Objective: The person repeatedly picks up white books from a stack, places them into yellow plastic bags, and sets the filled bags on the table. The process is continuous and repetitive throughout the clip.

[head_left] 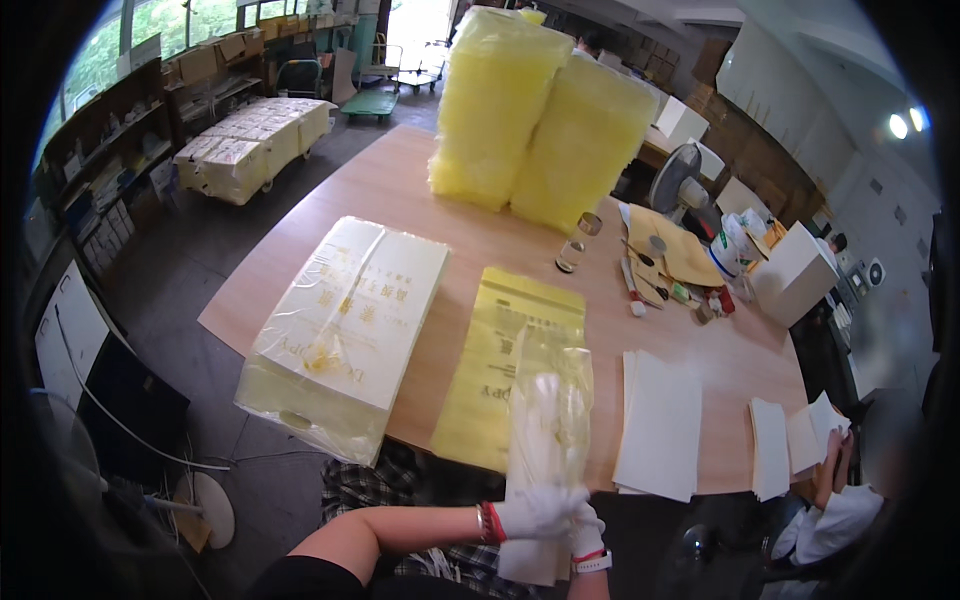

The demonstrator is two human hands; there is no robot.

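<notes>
My left hand point(535, 513), in a white glove with a red cuff, closes round the near end of a translucent yellow plastic bag point(575, 375). Beside it my right hand point(586, 532), gloved as well, grips the right edge of the bag's near end; its fingers are partly hidden. White sheets point(535, 560) lie inside the bag and stick out below my hands. Under the bag's far part lies a yellow printed bag point(480, 370), flat on the table. Farther left rests a pile of filled, plastic-wrapped printed bags point(350, 300).
Two tall yellow bag stacks point(495, 110) stand at the table's point(340, 180) far side. Right of them are a glass jar point(578, 243), brown paper with small tools point(675, 250) and a fan point(676, 178). White sheets point(657, 425) lie to the right, near a co-worker's hands point(835, 455).
</notes>
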